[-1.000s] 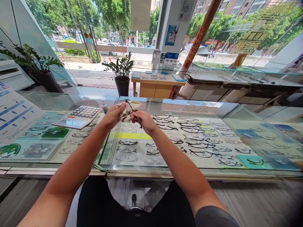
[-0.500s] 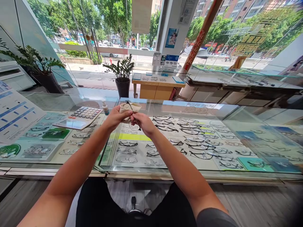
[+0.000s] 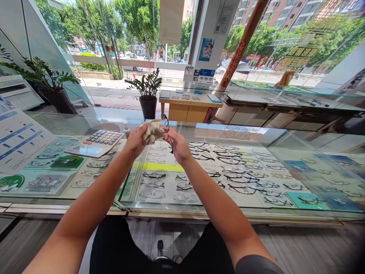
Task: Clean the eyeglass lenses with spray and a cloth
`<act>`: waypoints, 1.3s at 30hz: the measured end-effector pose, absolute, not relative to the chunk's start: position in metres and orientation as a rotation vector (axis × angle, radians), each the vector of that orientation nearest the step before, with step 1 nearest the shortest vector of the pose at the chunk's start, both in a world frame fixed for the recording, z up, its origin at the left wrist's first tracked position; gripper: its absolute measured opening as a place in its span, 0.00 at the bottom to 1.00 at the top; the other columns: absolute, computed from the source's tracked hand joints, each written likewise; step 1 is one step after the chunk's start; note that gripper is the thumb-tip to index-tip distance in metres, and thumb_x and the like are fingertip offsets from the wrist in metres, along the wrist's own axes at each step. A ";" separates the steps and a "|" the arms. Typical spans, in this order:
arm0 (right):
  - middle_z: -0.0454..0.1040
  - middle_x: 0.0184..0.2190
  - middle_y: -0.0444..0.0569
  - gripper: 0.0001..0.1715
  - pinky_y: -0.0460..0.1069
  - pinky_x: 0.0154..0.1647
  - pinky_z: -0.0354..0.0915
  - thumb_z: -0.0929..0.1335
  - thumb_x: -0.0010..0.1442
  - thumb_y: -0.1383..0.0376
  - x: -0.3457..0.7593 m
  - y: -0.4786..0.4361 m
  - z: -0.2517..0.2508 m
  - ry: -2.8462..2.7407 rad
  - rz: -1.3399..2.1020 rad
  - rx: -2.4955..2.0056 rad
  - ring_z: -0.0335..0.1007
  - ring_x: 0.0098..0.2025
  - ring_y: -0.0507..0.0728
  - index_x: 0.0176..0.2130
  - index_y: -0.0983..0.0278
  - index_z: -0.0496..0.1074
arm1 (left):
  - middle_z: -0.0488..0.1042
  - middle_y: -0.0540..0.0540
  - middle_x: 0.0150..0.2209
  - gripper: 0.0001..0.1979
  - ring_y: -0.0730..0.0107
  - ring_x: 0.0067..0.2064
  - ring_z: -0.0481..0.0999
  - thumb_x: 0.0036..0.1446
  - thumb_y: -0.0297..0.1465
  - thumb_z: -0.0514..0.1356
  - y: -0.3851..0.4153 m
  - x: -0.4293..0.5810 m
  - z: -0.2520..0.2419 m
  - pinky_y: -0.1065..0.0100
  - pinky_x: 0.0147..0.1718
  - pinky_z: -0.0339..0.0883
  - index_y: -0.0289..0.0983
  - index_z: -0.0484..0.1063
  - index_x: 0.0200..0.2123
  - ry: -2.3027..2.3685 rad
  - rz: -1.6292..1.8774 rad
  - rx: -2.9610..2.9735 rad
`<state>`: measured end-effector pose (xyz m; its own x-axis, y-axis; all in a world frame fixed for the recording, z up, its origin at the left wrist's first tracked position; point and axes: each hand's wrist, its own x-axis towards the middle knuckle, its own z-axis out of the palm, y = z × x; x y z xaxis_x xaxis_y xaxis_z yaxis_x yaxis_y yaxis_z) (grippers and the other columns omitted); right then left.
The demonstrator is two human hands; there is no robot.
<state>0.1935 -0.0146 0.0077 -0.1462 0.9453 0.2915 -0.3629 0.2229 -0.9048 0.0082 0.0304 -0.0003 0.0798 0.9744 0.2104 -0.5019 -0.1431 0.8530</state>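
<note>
A crumpled beige cloth [image 3: 153, 132] is bunched in my left hand [image 3: 135, 141], thumb on top and fingers curled behind it. My right hand [image 3: 180, 145] pinches a pair of eyeglasses [image 3: 167, 121] with dark temples. One temple sticks up above the fingers and the other hangs below them. The lenses are hard to make out between the cloth and my fingers. Both hands are raised over the glass display case [image 3: 159, 166], close together.
Rows of eyeglasses [image 3: 239, 177] lie beneath the glass. On the left stand a calculator [image 3: 104, 137], a small spray bottle [image 3: 126, 128] and a printed sheet [image 3: 21, 137]. A potted plant [image 3: 148, 106] rises beyond the counter, with a wooden display table [image 3: 186, 110] behind.
My hands have drawn apart a little, the left going left with the cloth. More of the cloth shows, and the eyeglasses are turned, their temples now at the right.
</note>
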 end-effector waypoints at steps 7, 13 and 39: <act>0.78 0.42 0.54 0.18 0.55 0.65 0.66 0.70 0.59 0.52 0.209 -0.008 0.017 -1.105 1.258 -0.662 0.73 0.59 0.64 0.24 0.59 0.69 | 0.74 0.53 0.28 0.21 0.74 0.26 0.74 0.59 0.47 0.75 0.027 0.004 0.002 0.71 0.26 0.73 0.38 0.78 0.44 0.751 1.450 1.090; 0.75 0.31 0.50 0.17 0.55 0.59 0.68 0.71 0.59 0.53 0.211 -0.011 0.020 -1.201 1.333 -0.630 0.74 0.43 0.61 0.24 0.59 0.72 | 0.68 0.54 0.24 0.17 0.75 0.25 0.63 0.60 0.44 0.77 0.006 0.006 0.007 0.71 0.26 0.58 0.39 0.79 0.34 0.985 1.683 1.641; 0.83 0.29 0.47 0.11 0.55 0.49 0.75 0.72 0.58 0.56 0.231 -0.002 0.024 -1.303 1.110 -0.752 0.80 0.36 0.58 0.34 0.60 0.81 | 0.80 0.39 0.55 0.36 0.52 0.54 0.81 0.61 0.55 0.74 0.013 -0.003 -0.001 0.54 0.52 0.79 0.42 0.77 0.64 1.043 1.830 2.491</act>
<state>0.2310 -0.0023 0.0243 -0.0846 0.9303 0.3569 -0.2047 0.3343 -0.9200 -0.0030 0.0126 -0.0007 0.1693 0.4194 0.8919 0.5537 -0.7891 0.2660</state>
